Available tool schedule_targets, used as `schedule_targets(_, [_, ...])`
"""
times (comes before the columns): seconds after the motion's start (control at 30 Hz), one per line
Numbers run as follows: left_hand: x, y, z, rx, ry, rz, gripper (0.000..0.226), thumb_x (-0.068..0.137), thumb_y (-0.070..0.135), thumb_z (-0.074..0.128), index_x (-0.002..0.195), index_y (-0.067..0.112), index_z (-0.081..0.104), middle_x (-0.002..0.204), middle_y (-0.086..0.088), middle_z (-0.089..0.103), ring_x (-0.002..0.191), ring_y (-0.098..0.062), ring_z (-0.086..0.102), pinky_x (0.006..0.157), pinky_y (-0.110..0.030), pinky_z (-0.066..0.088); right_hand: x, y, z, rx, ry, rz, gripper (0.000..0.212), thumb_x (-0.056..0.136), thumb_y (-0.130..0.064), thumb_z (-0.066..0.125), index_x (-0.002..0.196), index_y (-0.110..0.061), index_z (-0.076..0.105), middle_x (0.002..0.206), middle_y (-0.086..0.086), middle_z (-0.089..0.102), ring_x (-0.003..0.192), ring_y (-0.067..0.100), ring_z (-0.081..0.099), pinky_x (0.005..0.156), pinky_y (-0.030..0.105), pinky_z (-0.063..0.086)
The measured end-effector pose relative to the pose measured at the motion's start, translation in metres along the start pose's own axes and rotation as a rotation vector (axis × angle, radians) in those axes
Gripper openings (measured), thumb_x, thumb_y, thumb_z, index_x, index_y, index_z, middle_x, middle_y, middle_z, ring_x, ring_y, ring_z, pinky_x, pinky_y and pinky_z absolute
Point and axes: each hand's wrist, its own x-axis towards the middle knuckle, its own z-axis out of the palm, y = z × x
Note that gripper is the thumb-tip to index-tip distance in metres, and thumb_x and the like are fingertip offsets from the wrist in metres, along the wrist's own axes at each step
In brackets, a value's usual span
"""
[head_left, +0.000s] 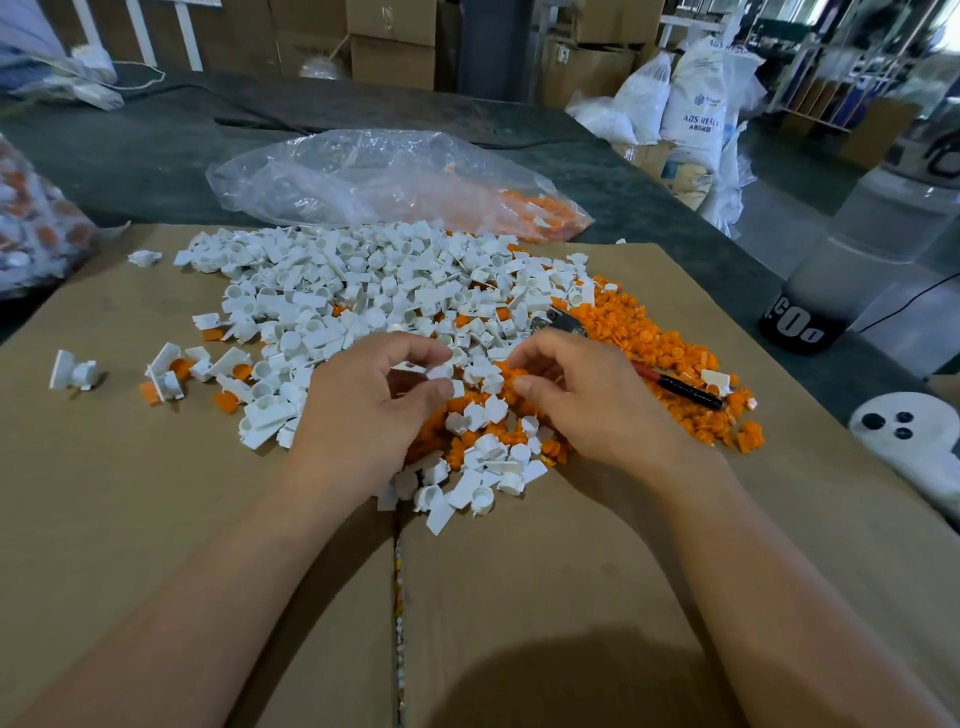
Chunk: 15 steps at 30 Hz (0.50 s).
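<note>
My left hand pinches a small white plastic piece between thumb and forefinger, just above the middle of the heap. My right hand is close beside it, fingers curled, thumb and fingertips nipping an orange cap.

Both hands hover over the loose pile on the flat cardboard that covers the table. The white pieces lie mostly to the left and behind, the orange caps to the right.

Behind the pile, a clear plastic bag lies slumped on its side, with orange caps gathered in its right end. At the left edge, a second clear bag holds orange and white parts. A red-and-black-handled tool rests on the orange caps, touching my right hand.
</note>
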Motion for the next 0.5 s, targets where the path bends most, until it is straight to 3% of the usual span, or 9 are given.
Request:
schedule_targets(0.1, [0.002,0.004,-0.004,-0.213,-0.031,-0.051,0.025,0.08,0.008,0.068,0.079,0.032,0.065,0.077,0.014,0.065,0.064,0.003,0.063,0.057,-0.009,0.049,-0.001,-0.004,0.001,0.121,0.062,0.004,0.008,0.092,-0.019,0.053,0.098,-0.026,0.053,0.084,-0.018,0.053,0.08,-0.002,0.054,0.071,0.01,0.044])
schedule_targets(0.23, [0.002,0.009,-0.006,-0.538,-0.131,-0.185,0.016,0.083,-0.001,0.059,0.084,0.013,0.066,0.07,0.0,0.069,0.063,-0.012,0.069,0.057,-0.017,0.053,-0.005,-0.014,0.004,0.338,0.123,-0.067,0.025,0.093,-0.011,0.049,0.096,-0.036,0.053,0.088,-0.016,0.057,0.085,0.0,0.059,0.081,0.024,0.051])
schedule_targets(0.4, [0.002,0.009,-0.006,-0.671,-0.172,-0.256,0.017,0.084,-0.003,0.053,0.088,0.008,0.065,0.067,-0.004,0.071,0.062,-0.014,0.069,0.053,-0.018,0.053,-0.008,-0.023,0.008,0.389,0.136,-0.145,0.035,0.093,-0.004,0.048,0.101,-0.038,0.056,0.093,-0.005,0.05,0.081,0.006,0.062,0.081,0.025,0.052])
schedule_targets(0.5, [0.002,0.008,-0.005,-0.695,-0.182,-0.258,0.016,0.079,-0.002,0.056,0.088,0.007,0.066,0.074,-0.007,0.073,0.068,-0.017,0.07,0.055,-0.018,0.054,-0.009,-0.026,0.009,0.401,0.151,-0.152,0.041,0.09,-0.002,0.052,0.098,-0.041,0.053,0.088,-0.009,0.051,0.082,0.01,0.063,0.079,0.026,0.053])
